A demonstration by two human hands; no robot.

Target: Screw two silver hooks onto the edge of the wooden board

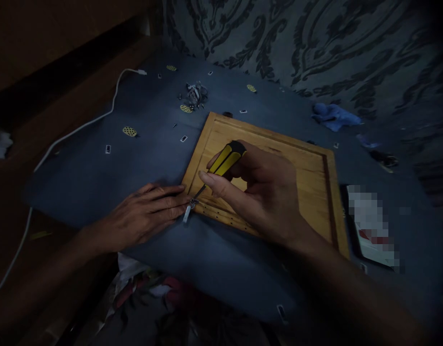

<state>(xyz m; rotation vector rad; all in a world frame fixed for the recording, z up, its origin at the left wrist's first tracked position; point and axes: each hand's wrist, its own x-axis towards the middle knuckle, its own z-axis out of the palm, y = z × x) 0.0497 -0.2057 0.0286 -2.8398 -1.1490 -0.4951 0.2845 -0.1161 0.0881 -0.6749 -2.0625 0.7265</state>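
Note:
A yellow and black screwdriver (227,158) is gripped in my right hand (257,185), its shaft slanting down to the left. Its tip meets a small metal fitting (187,211) at the near left corner of a wooden panel (264,132). The fitting looks like a hinge or latch and sticks out past the panel's edge. My left hand (151,209) lies flat with fingers stretched, fingertips at that corner beside the fitting. Several small dark holes run along the panel's near edge. Whether a screw sits under the tip is too small to tell.
A heap of metal hardware (195,93) lies beyond the panel on the blue-grey cloth (149,168). A white cable (111,108) runs along the left. Right of the panel lies a phone-like device (373,230), partly blurred out. A blue crumpled cloth (335,117) sits at the back right.

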